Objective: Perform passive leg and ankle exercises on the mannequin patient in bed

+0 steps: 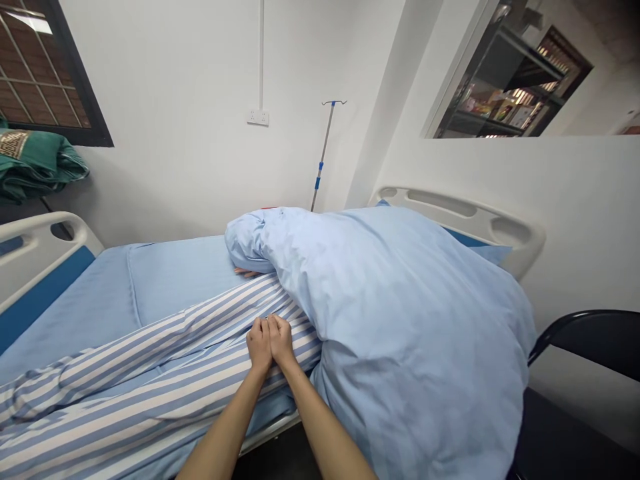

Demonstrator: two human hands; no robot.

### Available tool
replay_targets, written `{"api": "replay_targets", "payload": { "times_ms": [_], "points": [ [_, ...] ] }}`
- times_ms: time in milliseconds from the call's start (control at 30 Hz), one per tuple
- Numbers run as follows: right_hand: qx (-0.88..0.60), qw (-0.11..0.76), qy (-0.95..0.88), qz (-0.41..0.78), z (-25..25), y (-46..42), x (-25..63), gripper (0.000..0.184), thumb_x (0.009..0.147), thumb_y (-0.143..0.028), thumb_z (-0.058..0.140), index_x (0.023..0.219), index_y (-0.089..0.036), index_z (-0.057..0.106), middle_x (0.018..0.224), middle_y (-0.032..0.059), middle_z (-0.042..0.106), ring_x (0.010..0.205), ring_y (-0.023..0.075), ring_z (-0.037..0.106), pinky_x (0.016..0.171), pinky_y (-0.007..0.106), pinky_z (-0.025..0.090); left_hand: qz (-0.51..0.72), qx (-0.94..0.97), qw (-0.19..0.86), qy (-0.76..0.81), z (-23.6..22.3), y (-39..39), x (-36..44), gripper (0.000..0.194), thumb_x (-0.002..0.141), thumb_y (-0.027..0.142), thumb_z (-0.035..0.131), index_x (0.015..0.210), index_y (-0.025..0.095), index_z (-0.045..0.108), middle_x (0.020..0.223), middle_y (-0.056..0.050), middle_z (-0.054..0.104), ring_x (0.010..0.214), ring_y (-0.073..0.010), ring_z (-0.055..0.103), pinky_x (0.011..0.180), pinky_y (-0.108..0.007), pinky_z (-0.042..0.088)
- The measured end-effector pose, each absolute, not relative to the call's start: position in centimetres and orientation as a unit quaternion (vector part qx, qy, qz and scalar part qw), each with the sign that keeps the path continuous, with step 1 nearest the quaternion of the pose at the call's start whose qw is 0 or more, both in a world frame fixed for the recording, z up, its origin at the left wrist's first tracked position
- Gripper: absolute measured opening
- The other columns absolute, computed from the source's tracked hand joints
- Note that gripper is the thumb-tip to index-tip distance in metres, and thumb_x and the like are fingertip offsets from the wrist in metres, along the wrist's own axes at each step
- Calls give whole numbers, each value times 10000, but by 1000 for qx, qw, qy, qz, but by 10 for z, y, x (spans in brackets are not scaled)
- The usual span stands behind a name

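2 bare hands, the left hand (259,345) and the right hand (282,341), rest side by side, fingers together in a narrow pose on a blue-and-white striped cotton trouser leg (150,393); whether they grip the cloth cannot be told. That striped cloth lies along the near edge of the bed, apparently over a limb. It should handle light, soft and slippery, and is best taken at a loose fold.

Also listed: 1 bulky pale blue cotton duvet (400,320), with 1 other person's fingers (245,272) showing beneath it; 1 pale blue fitted bed sheet (85,313); 1 hospital bed with a curved white headboard (460,227); 1 steel IV pole (324,157); 1 white wall socket (258,117); 1 folded green blanket (35,163); 1 black chair (590,340).
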State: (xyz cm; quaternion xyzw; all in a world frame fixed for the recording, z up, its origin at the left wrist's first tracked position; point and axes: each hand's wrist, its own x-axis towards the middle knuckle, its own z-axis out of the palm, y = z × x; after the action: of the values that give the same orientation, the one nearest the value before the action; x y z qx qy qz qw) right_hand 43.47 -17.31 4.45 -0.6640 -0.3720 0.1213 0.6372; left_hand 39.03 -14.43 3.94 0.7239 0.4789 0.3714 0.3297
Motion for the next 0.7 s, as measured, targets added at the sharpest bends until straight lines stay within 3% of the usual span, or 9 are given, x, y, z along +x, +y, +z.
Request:
{"api": "replay_targets", "payload": {
  "times_ms": [100,333,567,700],
  "points": [
    [-693,588,-403,104,45,-177,438,382,872,-361,333,538,-187,400,500,-24,458,501,103,385,498,226,286,354,743,325,465,41,-146,389,223,831,196,406,615,201,463,592,5,519,571,-118,474,593,-250,316],
    [-801,357,-481,20,65,-190,462,298,834,-266,406,584,-174,538,596,32,602,539,114,434,537,254,224,257,796,243,491,38,-154,391,220,886,283,353,866,187,551,774,-64,652,729,-177,578,619,-272,294],
    [-791,427,-438,-18,47,-189,466,337,855,-267,366,560,-177,501,539,4,563,524,107,422,544,248,230,230,806,240,489,38,-155,395,257,891,318,336,813,197,549,758,-56,658,714,-177,580,585,-267,246],
    [-773,463,-434,-2,43,-190,466,341,850,-276,372,537,-177,463,509,-13,524,503,100,404,533,246,229,259,780,290,490,39,-154,396,242,863,309,372,732,197,542,701,-38,625,673,-156,536,580,-257,236]
  ]
}}
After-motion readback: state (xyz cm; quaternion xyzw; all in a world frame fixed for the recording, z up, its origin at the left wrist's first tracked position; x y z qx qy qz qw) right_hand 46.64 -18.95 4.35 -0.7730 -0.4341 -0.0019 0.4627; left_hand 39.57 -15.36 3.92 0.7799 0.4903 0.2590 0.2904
